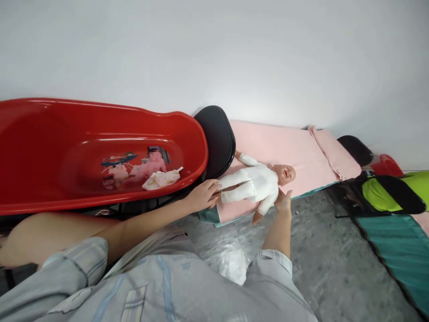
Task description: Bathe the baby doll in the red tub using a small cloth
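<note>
White cloth covers the doll point(259, 184) from neck to ankles, its bald head and hands bare, as it lies face up along the near edge of a pink bed point(275, 138). Markings on the printed picture point(114, 172) in the red tub point(40, 129) are too small to read. The left hand's point(203, 196) loosely bent fingers touch the feet, while the right hand point(283, 201), thumb spread, reaches beside the neck, its fingers partly hidden; how firmly either grips, I cannot tell.

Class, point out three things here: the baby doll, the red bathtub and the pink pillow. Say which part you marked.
Baby doll point(263, 182): head camera view, on its white torso.
Red bathtub point(47, 150): head camera view, on its bare inner wall.
Pink pillow point(338, 153): head camera view, mid-surface.
</note>
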`<act>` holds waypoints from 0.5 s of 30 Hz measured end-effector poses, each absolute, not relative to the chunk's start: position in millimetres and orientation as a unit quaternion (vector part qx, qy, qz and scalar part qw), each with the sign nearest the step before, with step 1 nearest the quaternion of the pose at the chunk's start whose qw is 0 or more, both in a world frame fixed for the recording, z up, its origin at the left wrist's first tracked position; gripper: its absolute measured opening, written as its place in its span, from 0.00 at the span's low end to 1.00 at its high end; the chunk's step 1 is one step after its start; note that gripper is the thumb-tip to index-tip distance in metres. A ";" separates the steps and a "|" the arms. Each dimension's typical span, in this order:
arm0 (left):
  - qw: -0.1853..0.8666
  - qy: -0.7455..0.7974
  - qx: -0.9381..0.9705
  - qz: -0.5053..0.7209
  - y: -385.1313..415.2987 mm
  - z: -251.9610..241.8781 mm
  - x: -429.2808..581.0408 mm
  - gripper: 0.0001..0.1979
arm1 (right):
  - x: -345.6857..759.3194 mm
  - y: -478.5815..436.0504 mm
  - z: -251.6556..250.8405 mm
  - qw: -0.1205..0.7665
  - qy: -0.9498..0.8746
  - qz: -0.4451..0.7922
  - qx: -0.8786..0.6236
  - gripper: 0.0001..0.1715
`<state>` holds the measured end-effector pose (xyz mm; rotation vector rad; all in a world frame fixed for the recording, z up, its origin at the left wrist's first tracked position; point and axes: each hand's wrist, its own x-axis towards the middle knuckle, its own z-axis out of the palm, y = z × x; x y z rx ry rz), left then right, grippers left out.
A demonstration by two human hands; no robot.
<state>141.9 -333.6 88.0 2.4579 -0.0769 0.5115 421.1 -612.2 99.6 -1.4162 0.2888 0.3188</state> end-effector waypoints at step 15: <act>0.306 0.116 0.941 0.087 -372.9 81.5 192.8 0.54 | 414.8 -555.9 96.2 0.778 -0.141 0.095 -0.605 0.59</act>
